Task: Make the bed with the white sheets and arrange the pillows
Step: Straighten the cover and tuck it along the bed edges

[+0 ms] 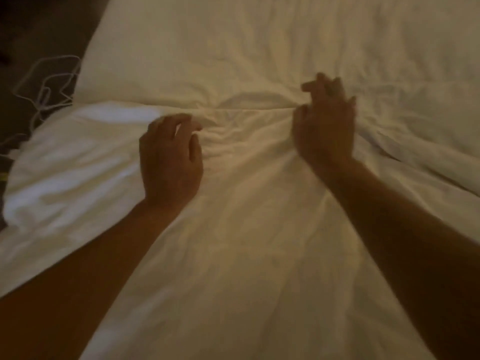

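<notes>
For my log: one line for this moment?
left hand: curled over white sheet | right hand: blurred, at fold | pillow: beyond fold

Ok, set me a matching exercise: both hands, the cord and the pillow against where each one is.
Things:
1 left hand
2 right hand
3 white cord
4 pillow

Places:
A beyond the folded top edge of the sheet
B on the dark area beside the bed, far left
C on the sheet, right of the bunched folds
D on the sheet, left of the bunched folds

Pairs: 1-D; 2-C; 3-B; 4-A
</notes>
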A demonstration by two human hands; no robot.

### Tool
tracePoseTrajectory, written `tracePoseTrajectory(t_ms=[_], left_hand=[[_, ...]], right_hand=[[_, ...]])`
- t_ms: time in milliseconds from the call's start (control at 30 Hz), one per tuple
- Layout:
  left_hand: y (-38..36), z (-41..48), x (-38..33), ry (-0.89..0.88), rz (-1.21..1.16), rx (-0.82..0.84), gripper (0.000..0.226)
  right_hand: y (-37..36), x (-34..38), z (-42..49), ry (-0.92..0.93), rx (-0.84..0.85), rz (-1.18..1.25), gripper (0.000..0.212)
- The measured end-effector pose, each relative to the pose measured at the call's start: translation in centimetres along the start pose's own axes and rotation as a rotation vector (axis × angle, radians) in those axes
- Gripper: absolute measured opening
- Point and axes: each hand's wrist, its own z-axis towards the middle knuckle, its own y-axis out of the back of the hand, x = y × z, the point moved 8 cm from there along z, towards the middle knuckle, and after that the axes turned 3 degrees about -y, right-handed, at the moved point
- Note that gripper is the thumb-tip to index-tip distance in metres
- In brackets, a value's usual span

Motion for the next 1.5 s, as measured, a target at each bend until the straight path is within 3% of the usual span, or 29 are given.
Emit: tracePoseTrajectory(t_ms=[133, 200, 267, 400, 467, 600, 733, 800, 933, 1033, 1100, 1133, 1267, 1400, 1500], left_hand=[[-5.1, -3.7, 3.7, 0.067, 0.157, 0.454, 0.069], [-6.9, -4.3, 4.1, 0.045, 0.219, 0.498, 0.068], [-6.8, -4.4, 4.1, 0.094, 0.184, 0.439, 0.065], [-7.1, -4.1, 3.7, 0.13, 0.142, 0.406, 0.064], [-7.1, -4.0, 3.6, 0.126, 0.158, 0.403, 0.063], [-7.9, -4.2, 3.8, 0.131, 0.144, 0.455, 0.061], [-7.4, -1.9, 4.4, 0.22, -0.041, 0.711, 0.064], [-3.8, -2.0, 3.8, 0.263, -0.196, 0.658, 0.063], [3.9, -10.3, -0.9, 0.236, -0.395, 0.312, 0.054], [3.3, -16.9, -2.2, 0.256, -0.409, 0.331, 0.056], [1.7, -19.0, -2.2, 0.04, -0.208, 0.386, 0.061], [1.1, -19.5, -2.0, -0.024, -0.113, 0.381, 0.061], [0.6, -19.7, -2.4, 0.014, -0.063, 0.306, 0.057], [0.8, -19.8, -2.4, -0.004, -0.036, 0.309, 0.061], [0.6, -19.4, -2.9, -0.008, 0.022, 0.386, 0.066]], right_hand=[[-6.2, 12.6, -8.7, 0.363, 0.159, -0.083, 0.064], [-8.7, 13.2, -11.1, 0.432, 0.243, -0.149, 0.064], [-9.0, 9.9, -11.1, 0.453, 0.268, -0.233, 0.065], [-3.1, -4.6, -8.3, 0.211, 0.183, -0.499, 0.07], [-0.4, -10.8, -7.9, 0.056, 0.228, -0.553, 0.077], [-2.2, -12.3, -7.5, 0.02, 0.325, -0.505, 0.082], [-2.0, -11.6, -5.8, -0.085, 0.419, -0.49, 0.084], [-0.5, -9.4, -5.8, -0.13, 0.383, -0.421, 0.079], [0.1, 1.1, -11.9, -0.022, 0.164, -0.195, 0.068], [-2.9, 10.2, -19.6, 0.177, 0.168, -0.069, 0.063], [-5.0, 12.3, -23.9, 0.286, 0.248, -0.06, 0.057], [-5.7, 11.7, -25.4, 0.319, 0.279, -0.096, 0.055], [-3.7, 2.6, -27.2, 0.354, 0.302, -0.346, 0.06], [3.1, -11.1, -27.2, 0.03, 0.335, -0.546, 0.074], [4.6, -16.2, -28.3, -0.128, 0.437, -0.515, 0.082]])
